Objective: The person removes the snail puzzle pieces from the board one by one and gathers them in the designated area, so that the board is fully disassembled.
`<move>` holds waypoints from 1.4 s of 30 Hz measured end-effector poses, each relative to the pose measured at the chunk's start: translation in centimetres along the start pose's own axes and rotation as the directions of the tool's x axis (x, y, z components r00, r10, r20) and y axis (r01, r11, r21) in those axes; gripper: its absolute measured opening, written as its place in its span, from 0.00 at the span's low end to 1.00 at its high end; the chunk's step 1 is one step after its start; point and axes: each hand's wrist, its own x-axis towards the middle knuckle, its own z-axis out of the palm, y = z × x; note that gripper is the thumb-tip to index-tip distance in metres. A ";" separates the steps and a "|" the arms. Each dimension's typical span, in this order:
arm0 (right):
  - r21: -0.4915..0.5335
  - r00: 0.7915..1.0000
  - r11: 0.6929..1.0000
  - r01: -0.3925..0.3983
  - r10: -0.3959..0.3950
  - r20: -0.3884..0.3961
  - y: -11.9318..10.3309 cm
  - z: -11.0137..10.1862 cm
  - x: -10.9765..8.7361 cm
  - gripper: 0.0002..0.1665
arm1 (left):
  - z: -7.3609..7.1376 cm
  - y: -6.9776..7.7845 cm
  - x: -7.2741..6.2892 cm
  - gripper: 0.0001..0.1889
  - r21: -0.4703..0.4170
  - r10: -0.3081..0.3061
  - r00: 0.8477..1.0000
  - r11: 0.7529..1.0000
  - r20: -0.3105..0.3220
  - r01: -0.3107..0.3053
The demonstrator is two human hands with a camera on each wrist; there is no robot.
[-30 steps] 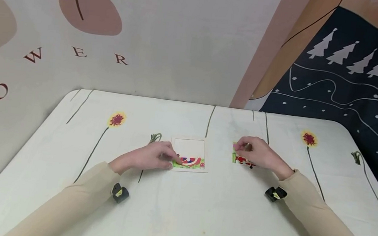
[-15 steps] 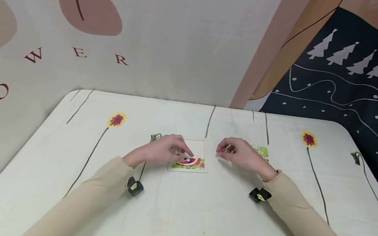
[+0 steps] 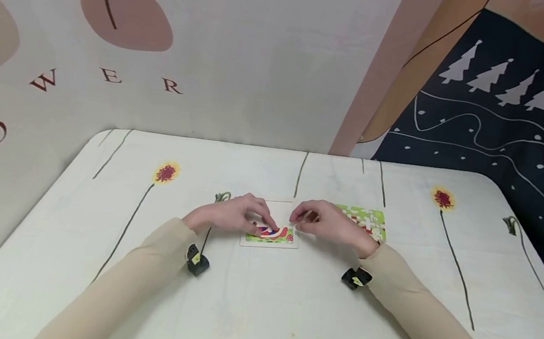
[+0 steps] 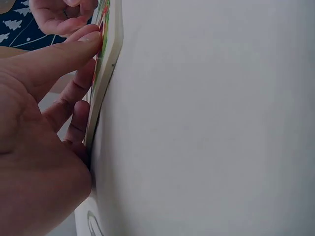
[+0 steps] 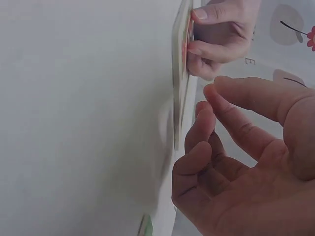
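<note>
A small puzzle board (image 3: 269,245) with a pale frame lies at mid-table; colourful pieces fill its near strip, and a plain white area lies behind. My left hand (image 3: 235,213) comes from the left, thumb and forefinger touching the printed pieces. In the left wrist view, its thumb (image 4: 74,51) lies over the board's edge. My right hand (image 3: 328,223) hovers by the board's right edge, thumb and forefinger tips together and other fingers curled. Whether a piece is between those tips is hidden. Beneath and behind this hand, more green and red puzzle pieces (image 3: 372,220) lie on the table.
A white cloth printed with flowers covers the table (image 3: 245,312). A patterned wall hanging (image 3: 243,65) stands behind its far edge. Each sleeved forearm carries a black wrist camera, one on the left (image 3: 198,262) and one on the right (image 3: 357,279).
My right hand has moved left from the loose pieces to the board's right edge, uncovering the pieces. My left hand lifted and shifted right, then came down on the board's printed strip.
</note>
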 end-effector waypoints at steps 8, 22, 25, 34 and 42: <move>-0.005 0.999 1.000 -0.014 0.014 0.048 -0.3 0.4 0.4 0.15 | -0.1 -0.3 -0.1 0.15 0.003 -0.065 0.998 0.998 -0.006 0.065; 0.005 0.994 1.000 -0.021 0.020 0.106 -0.4 0.6 0.6 0.15 | -0.1 -0.3 -0.2 0.15 -0.010 -0.097 0.995 0.995 0.002 0.097; 0.028 0.993 1.000 -0.008 0.004 0.120 -0.3 0.5 0.6 0.15 | -0.1 -0.2 -0.1 0.15 -0.012 -0.095 0.995 0.995 0.001 0.095; 0.053 0.994 0.998 0.017 -0.022 0.112 -0.3 0.4 0.3 0.15 | 0.0 -0.2 -0.2 0.16 -0.014 -0.094 0.996 0.995 0.001 0.094; 0.085 0.994 0.996 0.033 -0.042 0.105 -0.4 0.5 0.3 0.15 | 0.0 -0.4 -0.1 0.16 -0.029 -0.108 0.994 0.994 0.002 0.108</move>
